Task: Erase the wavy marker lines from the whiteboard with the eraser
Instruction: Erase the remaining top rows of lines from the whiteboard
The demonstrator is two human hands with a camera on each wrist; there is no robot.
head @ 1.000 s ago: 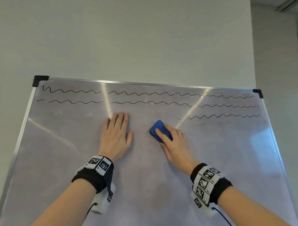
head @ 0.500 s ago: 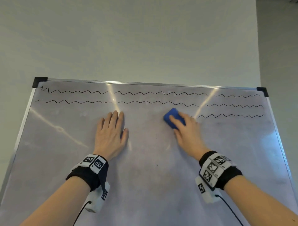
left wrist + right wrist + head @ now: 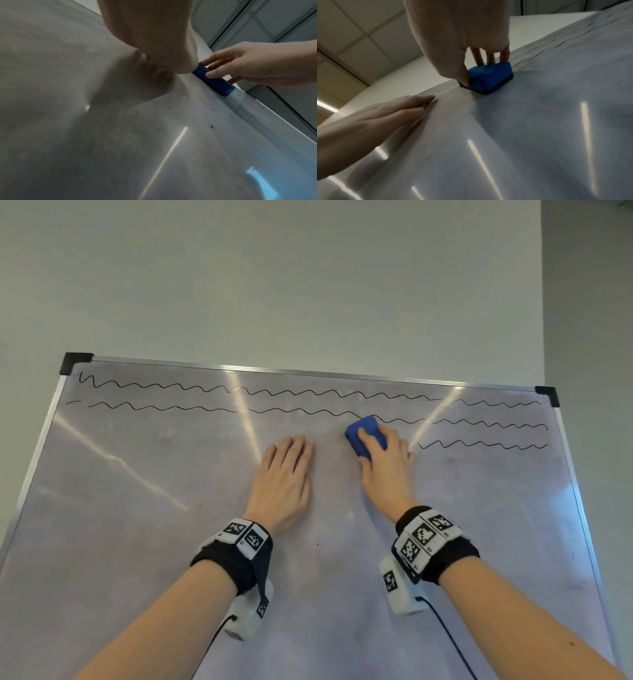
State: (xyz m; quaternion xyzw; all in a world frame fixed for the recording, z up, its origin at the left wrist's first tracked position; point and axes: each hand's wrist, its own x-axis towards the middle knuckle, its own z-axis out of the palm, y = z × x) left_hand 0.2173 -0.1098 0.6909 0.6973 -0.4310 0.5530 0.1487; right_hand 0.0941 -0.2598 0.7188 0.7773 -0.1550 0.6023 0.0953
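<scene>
A whiteboard [image 3: 137,542] leans back against the wall. Black wavy lines [image 3: 164,387] cross its top: two run the full width, and a shorter third [image 3: 479,444] lies at the right. My right hand [image 3: 383,463] grips a blue eraser [image 3: 363,436] flat against the board, its top edge touching the second line. In the right wrist view, thumb and fingers clamp the blue eraser [image 3: 488,77] from both sides. My left hand [image 3: 284,477] rests flat on the board, fingers straight, left of the eraser. The left wrist view shows the blue eraser [image 3: 214,79] beyond my palm.
The board has an aluminium frame [image 3: 308,371] with black corner caps [image 3: 73,361]. A plain wall [image 3: 308,285] rises behind it. Light streaks [image 3: 246,419] glare on the surface. The lower board is smudged grey.
My right hand has slid the eraser up and to the right, from below the third line up to the second line. The left end of the third line is gone. The left hand stays put.
</scene>
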